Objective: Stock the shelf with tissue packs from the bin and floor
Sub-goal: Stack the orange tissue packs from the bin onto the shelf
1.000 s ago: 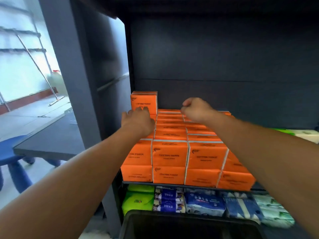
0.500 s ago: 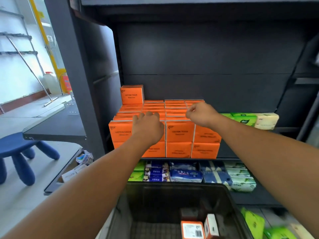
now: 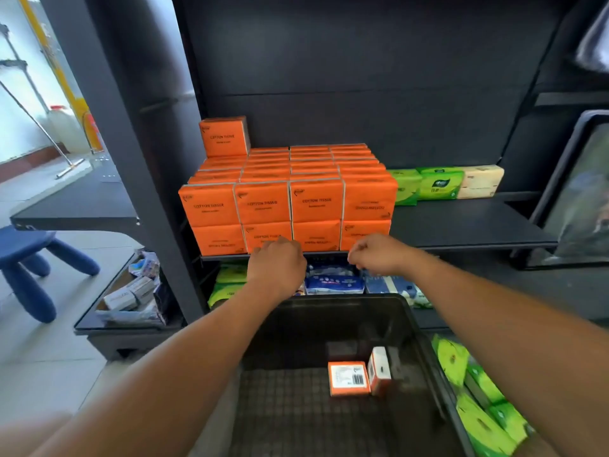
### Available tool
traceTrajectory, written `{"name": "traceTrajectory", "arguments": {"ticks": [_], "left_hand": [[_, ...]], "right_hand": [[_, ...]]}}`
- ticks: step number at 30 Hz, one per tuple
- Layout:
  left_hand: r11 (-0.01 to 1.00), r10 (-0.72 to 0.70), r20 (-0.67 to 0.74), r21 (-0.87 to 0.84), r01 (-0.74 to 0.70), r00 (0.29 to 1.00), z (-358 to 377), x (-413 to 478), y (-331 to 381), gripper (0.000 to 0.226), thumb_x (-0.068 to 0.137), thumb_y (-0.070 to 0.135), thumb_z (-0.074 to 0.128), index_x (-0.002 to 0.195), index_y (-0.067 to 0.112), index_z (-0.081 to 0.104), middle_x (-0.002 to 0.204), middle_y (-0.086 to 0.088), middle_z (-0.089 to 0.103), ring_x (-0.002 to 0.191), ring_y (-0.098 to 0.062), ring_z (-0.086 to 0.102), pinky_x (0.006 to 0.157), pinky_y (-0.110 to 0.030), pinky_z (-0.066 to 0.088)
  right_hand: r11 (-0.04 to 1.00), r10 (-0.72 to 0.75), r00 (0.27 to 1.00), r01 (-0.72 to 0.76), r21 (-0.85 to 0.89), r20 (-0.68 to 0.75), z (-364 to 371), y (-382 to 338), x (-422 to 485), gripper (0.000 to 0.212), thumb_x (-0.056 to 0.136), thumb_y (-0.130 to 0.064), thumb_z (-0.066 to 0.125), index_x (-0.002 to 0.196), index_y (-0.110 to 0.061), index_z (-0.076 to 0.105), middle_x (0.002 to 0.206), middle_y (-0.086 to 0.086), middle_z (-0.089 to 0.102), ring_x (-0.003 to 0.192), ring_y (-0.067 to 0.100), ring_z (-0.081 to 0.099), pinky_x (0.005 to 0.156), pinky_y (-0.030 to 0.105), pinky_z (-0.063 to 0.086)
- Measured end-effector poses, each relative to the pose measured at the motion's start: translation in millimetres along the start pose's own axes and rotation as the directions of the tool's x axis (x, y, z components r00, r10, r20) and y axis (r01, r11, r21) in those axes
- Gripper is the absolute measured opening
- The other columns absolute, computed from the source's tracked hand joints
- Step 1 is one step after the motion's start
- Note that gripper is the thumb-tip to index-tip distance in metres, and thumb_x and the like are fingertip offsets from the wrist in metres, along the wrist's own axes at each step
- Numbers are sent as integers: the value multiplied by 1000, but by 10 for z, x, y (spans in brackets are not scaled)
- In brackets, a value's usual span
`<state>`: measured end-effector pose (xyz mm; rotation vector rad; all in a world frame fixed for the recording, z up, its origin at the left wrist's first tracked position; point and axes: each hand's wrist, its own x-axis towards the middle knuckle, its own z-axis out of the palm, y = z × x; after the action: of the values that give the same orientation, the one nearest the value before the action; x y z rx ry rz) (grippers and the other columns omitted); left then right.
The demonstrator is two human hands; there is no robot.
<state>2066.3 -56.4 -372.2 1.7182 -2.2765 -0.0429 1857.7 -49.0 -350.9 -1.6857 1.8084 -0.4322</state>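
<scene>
Orange tissue packs (image 3: 290, 199) fill the left part of the black shelf (image 3: 461, 225), stacked two high in several rows, with one extra pack (image 3: 224, 136) on top at the back left. My left hand (image 3: 276, 266) and my right hand (image 3: 379, 253) hover in front of the shelf edge, above the dark bin (image 3: 415, 324). Both have curled fingers and hold nothing. Two orange packs (image 3: 348, 379) lie in the bin. Green tissue packs (image 3: 478, 404) lie on the floor to the bin's right.
Green and cream packs (image 3: 441, 184) sit on the shelf right of the orange stack. Blue and green packs (image 3: 333, 283) fill the lower shelf. A blue stool (image 3: 29, 258) and a low black platform with small boxes (image 3: 128, 298) stand at the left.
Both hands have drawn back from the top of the orange stack and dropped to the shelf's front edge. The view has pulled away, showing more of the bin and floor.
</scene>
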Motion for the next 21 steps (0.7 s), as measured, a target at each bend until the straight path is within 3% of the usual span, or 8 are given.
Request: {"name": "traceTrajectory", "arguments": {"ticks": [2,5,7,9,14,21], "left_hand": [[1000,-13,39,-12,13,999,183,-57,12,28,98,28,41,102,17,66,104,-6,64,98,-31,60,80,-38,43],[999,-33,123,-18,36,992,504,-144,37,28,99,30,41,105,19,66,108,-6,65,99,-30,61,80,-38,47],[998,-46,197,-24,51,979,735,-204,39,26,98,30,42,104,19,65,107,-5,66,98,-28,62,83,-39,49],[996,-68,272,-35,80,960,951,-265,27,25,98,31,43,105,21,65,107,-3,66,99,-24,61,86,-39,49],[987,-125,408,-44,156,904,1407,-323,-41,23,99,35,46,108,25,65,106,1,61,99,-18,58,91,-41,50],[974,-173,486,-46,223,857,1912,-359,-230,23,98,34,47,107,26,66,104,1,61,99,-19,57,90,-38,48]], "right_hand": [[999,48,998,-48,-1,37,144,217,1,27,93,-24,57,92,2,66,84,14,59,72,22,51,67,29,42],[993,120,991,-119,-14,62,410,549,30,15,88,-23,55,82,-12,62,80,15,55,69,23,52,66,32,41],[986,163,984,-162,-23,66,584,782,76,23,92,-23,57,92,-3,67,95,20,67,86,30,64,79,38,51],[975,221,973,-221,-8,63,753,993,107,27,95,-22,57,106,0,68,109,22,68,101,34,64,90,42,51],[943,334,938,-332,-29,93,1210,1464,252,25,94,-24,55,101,-4,68,98,15,67,100,32,64,75,31,44],[875,478,864,-485,5,158,1934,2037,515,38,86,-28,60,121,-11,59,122,18,65,107,31,65,87,31,51]]}}
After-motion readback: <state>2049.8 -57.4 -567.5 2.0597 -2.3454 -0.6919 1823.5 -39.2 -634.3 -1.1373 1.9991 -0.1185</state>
